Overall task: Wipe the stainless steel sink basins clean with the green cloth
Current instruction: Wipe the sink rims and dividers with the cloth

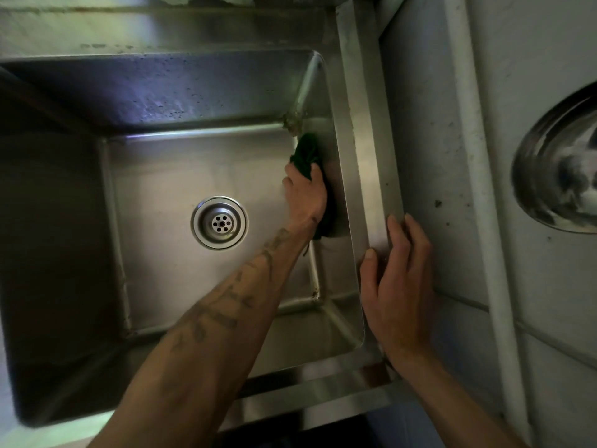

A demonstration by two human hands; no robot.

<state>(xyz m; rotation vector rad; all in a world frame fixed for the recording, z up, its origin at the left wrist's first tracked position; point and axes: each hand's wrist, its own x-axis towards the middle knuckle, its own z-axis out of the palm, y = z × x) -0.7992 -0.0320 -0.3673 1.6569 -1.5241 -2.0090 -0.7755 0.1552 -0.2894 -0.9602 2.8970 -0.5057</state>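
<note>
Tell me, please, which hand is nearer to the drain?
Left. The left hand, gripping the green cloth, is inside the basin right of the drain; the right hand rests on the sink's right rim, farther away.

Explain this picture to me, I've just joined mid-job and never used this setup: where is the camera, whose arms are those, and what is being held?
There is no machine here: a person works with bare hands, and the single camera sits on their head, looking down. You see one stainless steel sink basin from above, with its round drain in the floor. The left hand, on the tattooed arm, grips the green cloth and presses it against the basin's right wall, near a grimy back corner. The right hand rests on the sink rim. A metal bowl shows at far right.
</note>
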